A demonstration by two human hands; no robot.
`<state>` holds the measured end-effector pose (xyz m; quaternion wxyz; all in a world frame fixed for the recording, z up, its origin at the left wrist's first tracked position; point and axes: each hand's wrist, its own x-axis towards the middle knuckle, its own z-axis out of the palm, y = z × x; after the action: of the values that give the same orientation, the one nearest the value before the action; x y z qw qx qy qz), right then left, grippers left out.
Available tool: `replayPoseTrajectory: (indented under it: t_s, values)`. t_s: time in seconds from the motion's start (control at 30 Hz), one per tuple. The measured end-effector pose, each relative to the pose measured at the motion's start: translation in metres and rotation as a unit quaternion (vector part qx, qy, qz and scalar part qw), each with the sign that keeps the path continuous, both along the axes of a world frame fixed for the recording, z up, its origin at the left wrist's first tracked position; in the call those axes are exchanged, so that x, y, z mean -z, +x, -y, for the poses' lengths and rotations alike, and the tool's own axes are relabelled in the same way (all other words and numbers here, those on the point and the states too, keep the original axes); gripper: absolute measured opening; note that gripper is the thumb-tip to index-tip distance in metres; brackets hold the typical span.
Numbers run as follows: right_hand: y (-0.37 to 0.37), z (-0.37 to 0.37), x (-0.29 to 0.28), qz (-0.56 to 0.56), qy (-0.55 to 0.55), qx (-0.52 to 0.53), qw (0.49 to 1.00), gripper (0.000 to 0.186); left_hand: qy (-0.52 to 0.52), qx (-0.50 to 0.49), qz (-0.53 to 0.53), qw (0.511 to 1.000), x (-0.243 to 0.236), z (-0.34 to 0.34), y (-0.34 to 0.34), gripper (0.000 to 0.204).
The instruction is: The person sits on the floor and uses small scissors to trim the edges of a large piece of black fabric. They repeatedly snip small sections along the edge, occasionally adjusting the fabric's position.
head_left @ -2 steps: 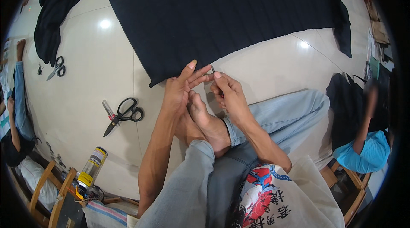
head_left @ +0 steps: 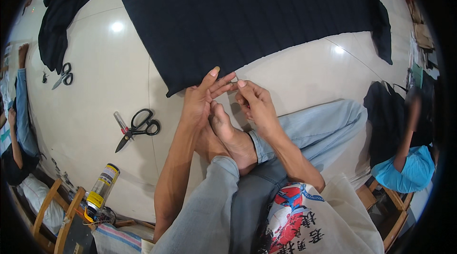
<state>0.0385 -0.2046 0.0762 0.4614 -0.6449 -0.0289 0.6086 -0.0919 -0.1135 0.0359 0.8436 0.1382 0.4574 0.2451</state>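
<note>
Seated on a pale tiled floor (head_left: 104,92), a person in light-blue jeans (head_left: 200,216) works with both hands at the near edge of a broad black cloth (head_left: 257,14). The cloth lies at the far side, mostly flat and matte, its surface crossed by faint parallel bands; its left edge runs nearly straight down to a slightly rumpled near corner, while its near edge slants away to the right, where a narrow flap tapers to a point. The left hand (head_left: 197,102) is spread, thumb raised apart and fingers reaching right, overlapping the cloth's edge; from where I stand, I cannot tell whether it touches the fabric. The right hand (head_left: 257,105), just beside those fingertips, has thumb and forefinger pinched on a slim, thin implement (head_left: 237,77), its tip pointing far and its lower part hidden in the grip. Below the hands are crossed bare feet (head_left: 231,137). To the left, black-handled scissors (head_left: 138,129) lie open beside a clear tube (head_left: 120,121) with a red part. Farther left, smaller scissors (head_left: 64,77) rest near a second dark cloth (head_left: 64,16), and at right sits a co-worker in a bright blue top (head_left: 407,170)
</note>
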Motion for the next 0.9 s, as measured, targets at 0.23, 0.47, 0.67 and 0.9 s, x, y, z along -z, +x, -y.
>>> replayPoseTrajectory:
  t_s: [0.23, 0.47, 0.67, 0.9]
  values:
    - [0.012, -0.007, -0.002, -0.02, 0.004, -0.047, 0.999, 0.036, 0.027, 0.028, -0.01, 0.999, 0.007, 0.0, -0.001, 0.051]
    - [0.011, -0.018, 0.006, -0.058, 0.018, -0.048, 0.997, 0.037, 0.011, 0.023, -0.02, 0.999, 0.004, 0.0, 0.001, 0.055]
    - [0.012, -0.017, 0.005, -0.049, 0.013, -0.065, 0.997, 0.038, -0.011, 0.027, -0.032, 0.999, 0.005, -0.001, 0.0, 0.054]
    - [0.008, -0.015, 0.009, -0.053, 0.022, -0.056, 0.997, 0.036, -0.017, 0.027, -0.031, 0.999, 0.003, -0.001, 0.001, 0.055]
